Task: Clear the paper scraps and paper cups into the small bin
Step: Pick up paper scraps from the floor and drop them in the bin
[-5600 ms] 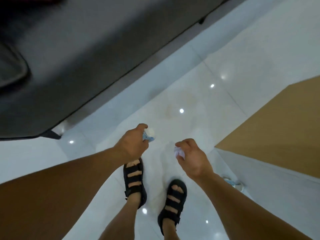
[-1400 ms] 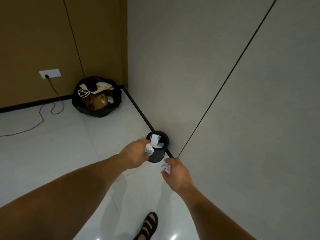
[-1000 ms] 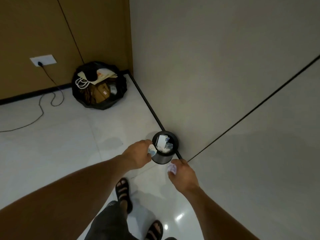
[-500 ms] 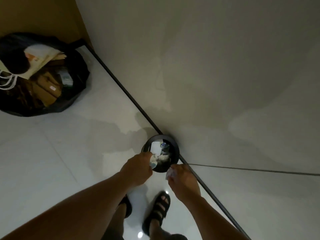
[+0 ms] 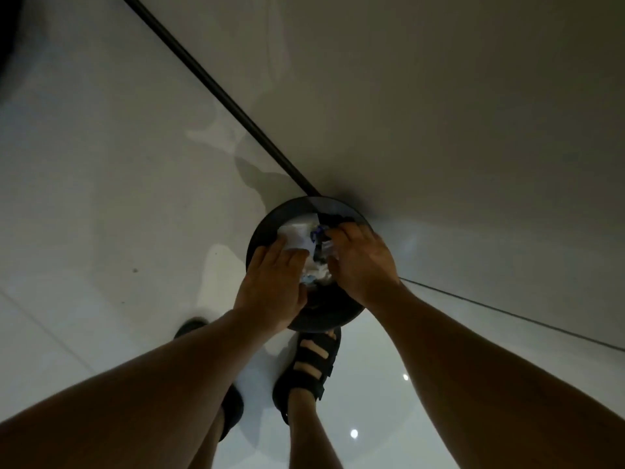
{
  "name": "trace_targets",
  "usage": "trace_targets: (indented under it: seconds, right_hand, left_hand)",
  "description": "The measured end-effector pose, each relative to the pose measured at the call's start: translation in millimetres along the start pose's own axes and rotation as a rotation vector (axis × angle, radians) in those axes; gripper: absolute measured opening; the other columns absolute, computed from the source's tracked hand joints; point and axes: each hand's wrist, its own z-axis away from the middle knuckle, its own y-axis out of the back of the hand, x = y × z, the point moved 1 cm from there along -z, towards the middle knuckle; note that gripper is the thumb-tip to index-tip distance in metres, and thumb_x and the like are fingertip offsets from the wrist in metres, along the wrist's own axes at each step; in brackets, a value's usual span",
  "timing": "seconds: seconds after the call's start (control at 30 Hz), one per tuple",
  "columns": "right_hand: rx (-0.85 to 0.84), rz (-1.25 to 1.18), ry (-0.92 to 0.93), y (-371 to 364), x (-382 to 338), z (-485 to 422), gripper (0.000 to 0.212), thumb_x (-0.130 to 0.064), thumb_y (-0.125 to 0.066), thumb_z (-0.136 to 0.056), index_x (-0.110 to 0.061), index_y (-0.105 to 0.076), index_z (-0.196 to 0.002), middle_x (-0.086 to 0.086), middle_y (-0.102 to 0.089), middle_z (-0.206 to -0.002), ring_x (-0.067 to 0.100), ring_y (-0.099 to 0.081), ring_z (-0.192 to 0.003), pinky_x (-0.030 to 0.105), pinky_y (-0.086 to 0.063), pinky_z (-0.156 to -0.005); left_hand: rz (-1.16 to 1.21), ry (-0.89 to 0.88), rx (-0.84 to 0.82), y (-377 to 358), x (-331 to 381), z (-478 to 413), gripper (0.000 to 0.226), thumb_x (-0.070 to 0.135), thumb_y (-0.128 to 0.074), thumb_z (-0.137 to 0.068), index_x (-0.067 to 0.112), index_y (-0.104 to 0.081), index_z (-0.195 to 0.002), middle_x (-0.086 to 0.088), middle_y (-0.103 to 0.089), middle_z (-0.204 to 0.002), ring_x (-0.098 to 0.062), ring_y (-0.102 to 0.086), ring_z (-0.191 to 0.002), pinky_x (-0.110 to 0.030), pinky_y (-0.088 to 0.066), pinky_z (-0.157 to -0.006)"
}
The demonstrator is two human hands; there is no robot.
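Blk sandals (image 5: 311, 363), wht floor (image 5: 101, 198), wall (image 5: 439, 96)

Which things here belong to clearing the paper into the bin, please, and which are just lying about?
Part of the job: small black bin; crumpled paper scraps inside it; left hand and right hand, both over its mouth.

Just there: black sandals; glossy white floor; grey wall; black skirting strip.

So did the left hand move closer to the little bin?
Yes. The left hand went forward, from the near edge of the small bin to over its mouth, above the paper scraps.
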Motion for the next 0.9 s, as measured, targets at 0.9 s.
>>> trace_targets:
  seconds: [0.9]
  right_hand:
    - [0.061,-0.501,-0.590,223,-101,223,0.075,-0.055,-0.049,-0.093,-0.029,-0.013,-0.154,-0.004,-0.013,-0.162,0.017,-0.006,-0.149,0.037,-0.014,-0.119]
  left_hand:
    - [-0.046,-0.078,0.019,230,88,157,0.097,0.058,-0.055,-0.081,0.019,-0.004,-0.153,-0.007,-0.008,-0.161,-0.028,0.000,-0.148,-0.043,-0.013,-0.116]
